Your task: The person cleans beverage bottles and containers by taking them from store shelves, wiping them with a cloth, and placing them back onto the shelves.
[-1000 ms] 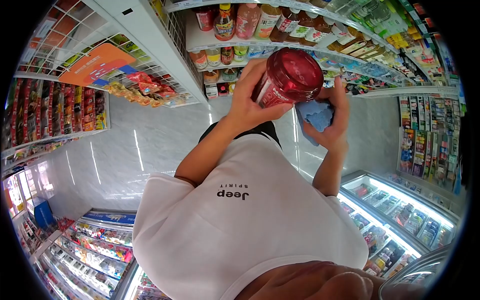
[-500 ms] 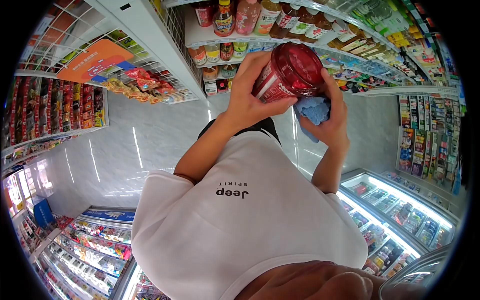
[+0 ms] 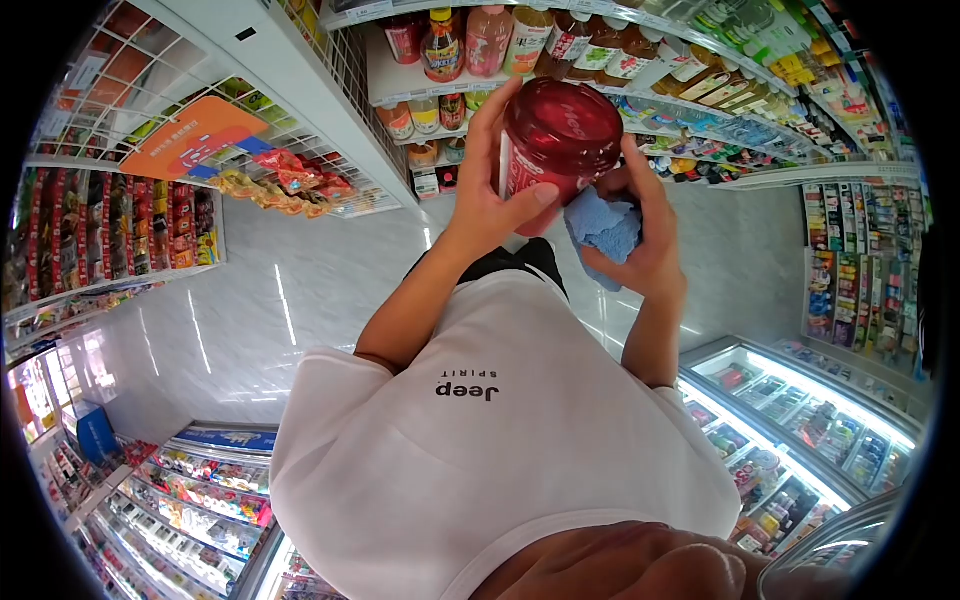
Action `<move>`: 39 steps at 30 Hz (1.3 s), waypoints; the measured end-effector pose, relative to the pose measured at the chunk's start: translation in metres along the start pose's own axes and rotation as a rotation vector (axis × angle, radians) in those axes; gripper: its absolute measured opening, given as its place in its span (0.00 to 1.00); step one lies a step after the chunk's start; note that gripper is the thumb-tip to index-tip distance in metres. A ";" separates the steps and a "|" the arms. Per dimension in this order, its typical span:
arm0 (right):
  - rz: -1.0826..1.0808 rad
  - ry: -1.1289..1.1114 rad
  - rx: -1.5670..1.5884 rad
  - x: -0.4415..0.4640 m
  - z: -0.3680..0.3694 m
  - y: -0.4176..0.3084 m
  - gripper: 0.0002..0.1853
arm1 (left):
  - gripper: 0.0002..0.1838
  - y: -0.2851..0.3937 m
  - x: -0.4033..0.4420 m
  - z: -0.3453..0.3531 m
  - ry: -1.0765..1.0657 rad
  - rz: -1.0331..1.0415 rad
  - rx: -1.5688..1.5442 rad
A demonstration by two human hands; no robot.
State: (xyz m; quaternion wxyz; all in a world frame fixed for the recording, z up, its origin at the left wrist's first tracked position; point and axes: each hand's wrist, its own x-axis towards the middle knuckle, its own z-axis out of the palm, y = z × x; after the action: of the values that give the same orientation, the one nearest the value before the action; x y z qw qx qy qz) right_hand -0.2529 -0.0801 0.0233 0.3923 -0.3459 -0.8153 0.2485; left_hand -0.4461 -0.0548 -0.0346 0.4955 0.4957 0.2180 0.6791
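A large red jar (image 3: 565,135) with a dark red lid is tilted in front of the drink shelves. My left hand (image 3: 490,195) is wrapped round its left side, with the thumb across the label. On the jar's right, my right hand (image 3: 650,225) holds a crumpled blue cloth (image 3: 608,228) between thumb and fingers. The cloth lies against the jar's lower right side. Part of the right hand's fingers is hidden behind the jar and cloth.
Shelves of bottles (image 3: 487,42) stand just beyond the jar. A wire rack (image 3: 350,95) with hanging snack packets (image 3: 295,175) is at the left. Lit freezers (image 3: 810,400) stand at the lower right, and another display (image 3: 205,490) at the lower left. Grey floor (image 3: 250,300) lies between.
The jar has shifted slightly left, and its lid is turned more upward. Both hands and the blue cloth have moved left with it. The right hand remains on the cloth.
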 end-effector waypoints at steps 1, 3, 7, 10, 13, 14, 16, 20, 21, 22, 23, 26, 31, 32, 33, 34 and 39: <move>-0.011 -0.002 0.007 0.000 0.001 0.000 0.56 | 0.53 -0.004 -0.001 -0.003 0.009 -0.004 -0.015; -0.024 0.002 0.025 0.000 0.006 -0.001 0.55 | 0.53 -0.007 -0.003 -0.009 0.007 -0.081 -0.135; -0.113 0.074 0.042 -0.007 0.010 0.009 0.48 | 0.47 0.009 0.000 -0.004 -0.020 -0.270 -0.440; -0.162 0.424 -0.069 -0.010 0.018 0.005 0.38 | 0.43 0.007 0.003 -0.006 -0.082 -0.333 -0.543; -0.165 0.636 -0.087 0.004 0.025 0.003 0.30 | 0.41 0.002 -0.002 -0.009 -0.104 -0.414 -0.662; -0.174 0.691 -0.109 0.011 0.025 0.003 0.30 | 0.39 0.001 -0.002 -0.006 -0.096 -0.420 -0.723; -0.183 0.641 -0.119 0.019 0.028 0.003 0.27 | 0.37 -0.001 -0.004 -0.004 -0.030 -0.445 -0.783; -0.184 0.448 -0.098 0.018 0.035 0.005 0.26 | 0.36 0.000 -0.007 0.003 0.160 -0.484 -0.649; -0.183 0.432 -0.076 0.014 0.040 0.003 0.25 | 0.38 0.002 -0.006 0.004 0.202 -0.481 -0.582; -0.181 0.414 -0.054 0.009 0.045 0.001 0.24 | 0.38 0.001 -0.005 0.002 0.191 -0.493 -0.622; -0.185 0.392 -0.042 0.003 0.048 0.001 0.25 | 0.38 -0.002 -0.002 -0.002 0.180 -0.506 -0.662; -0.172 0.326 0.000 -0.019 0.060 0.011 0.32 | 0.39 0.001 0.000 -0.010 0.148 -0.530 -0.716; -0.166 0.376 0.008 -0.026 0.053 0.020 0.28 | 0.40 -0.007 0.001 -0.022 0.046 -0.472 -0.787; -0.108 0.496 0.043 -0.024 0.051 0.023 0.25 | 0.41 -0.007 0.002 -0.022 0.019 -0.466 -0.814; -0.049 0.615 0.077 -0.022 0.050 0.025 0.23 | 0.41 -0.008 0.003 -0.021 -0.009 -0.460 -0.842; 0.020 0.707 0.167 -0.017 0.049 0.026 0.20 | 0.41 -0.009 0.003 -0.020 -0.036 -0.454 -0.870; 0.241 0.823 0.455 0.019 0.048 0.015 0.14 | 0.39 -0.009 -0.003 -0.013 -0.040 -0.534 -0.837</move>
State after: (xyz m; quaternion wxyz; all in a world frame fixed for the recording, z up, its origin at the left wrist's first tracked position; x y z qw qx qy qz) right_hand -0.2944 -0.0626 -0.0055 0.7165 -0.4128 -0.4714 0.3066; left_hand -0.4536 -0.0516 -0.0482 0.8127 0.1938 0.0364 0.5483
